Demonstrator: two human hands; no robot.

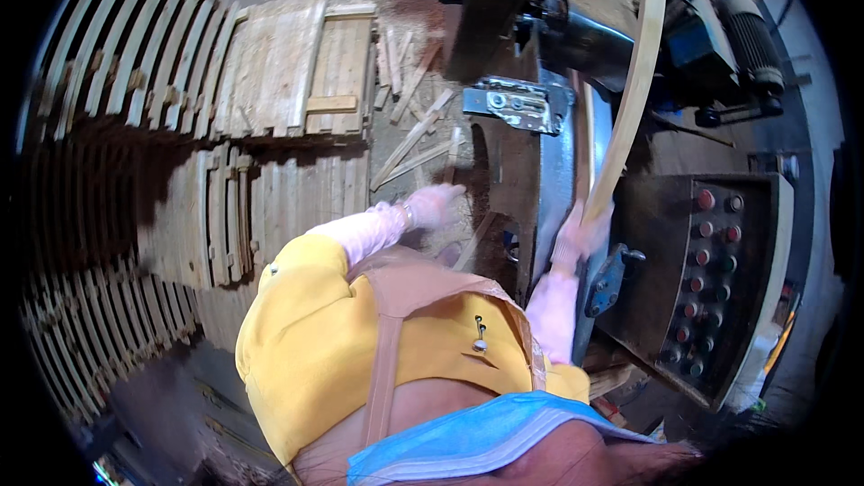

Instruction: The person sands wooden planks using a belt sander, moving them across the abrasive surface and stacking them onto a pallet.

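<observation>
My right hand is closed around the near end of a long pale wooden strip. The strip slants up and away, and its far end reaches the machine. Below that hand runs the machine's metal bed, with another wooden strip lying along its guide. My left hand hangs to the left of the bed, over the floor with offcuts. It is slightly smeared by motion, its fingers look stretched out, and nothing shows in it.
Stacked wooden slats and panels fill the left side. Loose wooden offcuts lie on the floor beside the machine. On the right stand a control panel with several buttons and a motor. A metal clamp block sits by the bed.
</observation>
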